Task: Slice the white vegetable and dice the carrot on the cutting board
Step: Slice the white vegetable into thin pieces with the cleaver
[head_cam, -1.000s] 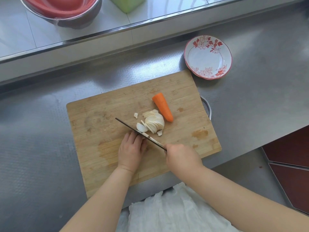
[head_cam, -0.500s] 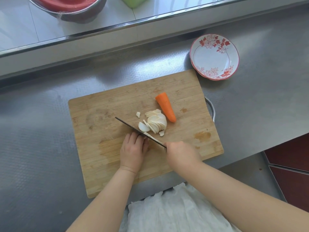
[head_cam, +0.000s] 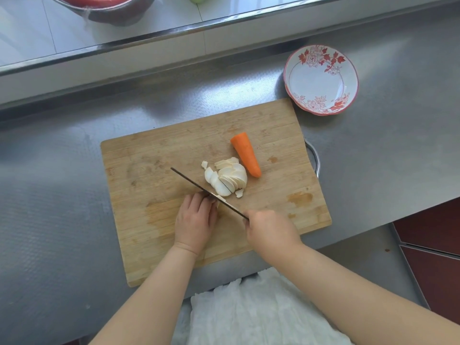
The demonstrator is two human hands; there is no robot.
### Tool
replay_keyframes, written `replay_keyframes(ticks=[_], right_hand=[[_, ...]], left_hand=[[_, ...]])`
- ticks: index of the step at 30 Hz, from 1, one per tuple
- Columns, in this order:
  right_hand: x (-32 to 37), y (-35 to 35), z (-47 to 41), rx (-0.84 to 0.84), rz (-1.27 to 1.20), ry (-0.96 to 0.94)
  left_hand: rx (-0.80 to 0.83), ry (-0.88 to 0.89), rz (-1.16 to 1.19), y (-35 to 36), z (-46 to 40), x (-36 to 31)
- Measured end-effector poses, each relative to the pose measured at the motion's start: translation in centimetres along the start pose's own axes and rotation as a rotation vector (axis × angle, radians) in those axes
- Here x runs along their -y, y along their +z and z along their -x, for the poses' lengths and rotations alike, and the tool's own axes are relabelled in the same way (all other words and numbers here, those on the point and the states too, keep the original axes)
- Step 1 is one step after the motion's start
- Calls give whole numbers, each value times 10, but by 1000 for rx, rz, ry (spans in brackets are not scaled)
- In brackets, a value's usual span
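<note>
Right hand (head_cam: 270, 230) is wrapped round the knife (head_cam: 206, 191) handle, left hand (head_cam: 195, 219) fingers curled together against the blade, slices (head_cam: 227, 176) piled mid-board (head_cam: 139, 195) with the carrot (head_cam: 245, 153) just beside, toward the far right corner.

A red-flowered bowl (head_cam: 321, 79) is sitting near the bench's (head_cam: 398, 145) far right corner. A steel basin (head_cam: 112, 11) is resting on the ledge beyond the far edge.
</note>
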State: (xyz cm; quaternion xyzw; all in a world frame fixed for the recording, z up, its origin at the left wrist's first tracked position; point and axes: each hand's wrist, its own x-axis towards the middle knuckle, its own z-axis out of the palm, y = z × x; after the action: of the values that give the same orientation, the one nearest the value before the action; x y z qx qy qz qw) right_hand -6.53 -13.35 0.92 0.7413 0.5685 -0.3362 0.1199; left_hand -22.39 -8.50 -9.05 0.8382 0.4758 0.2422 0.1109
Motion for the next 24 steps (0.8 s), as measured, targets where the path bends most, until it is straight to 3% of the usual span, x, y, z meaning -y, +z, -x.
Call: replay_keyframes(ticks=[10, 18, 24], right_hand=[[18, -6, -12, 118, 5, 68], [8, -10, -26, 65, -268, 120], [5, 4, -3, -20, -66, 11]], left_hand=[[8, -13, 10, 1, 0, 1], [54, -54, 32, -7, 3, -1], [70, -84, 22, -5, 4, -2]])
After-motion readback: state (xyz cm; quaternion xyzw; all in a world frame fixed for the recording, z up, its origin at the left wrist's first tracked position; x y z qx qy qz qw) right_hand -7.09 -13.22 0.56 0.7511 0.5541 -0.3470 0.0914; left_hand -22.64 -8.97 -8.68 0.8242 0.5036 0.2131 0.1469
